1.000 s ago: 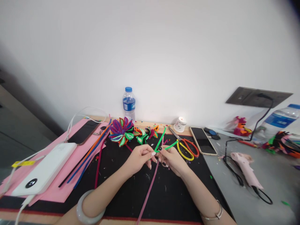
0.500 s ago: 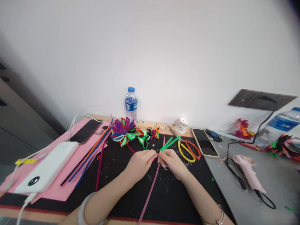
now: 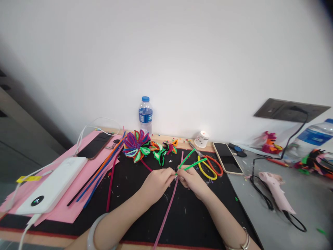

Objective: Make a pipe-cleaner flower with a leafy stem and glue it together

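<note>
Head view: worn on the person's head | faced forward and down at both hands | hands fairly near, wall beyond

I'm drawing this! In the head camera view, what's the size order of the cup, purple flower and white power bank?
White power bank
Purple flower
Cup
The power bank is also nearest the camera.

A paper cup (image 3: 201,139) sits near a white wall (image 3: 166,62). A blue-capped bottle (image 3: 145,115) stands upright to the cup's left, with a dark phone (image 3: 95,146) and a white power bank (image 3: 54,185) farther left. A pale-rimmed phone (image 3: 227,158) lies just right of the cup; well beyond it, a black cord (image 3: 292,133) hangs from a wall outlet (image 3: 275,108).
</note>
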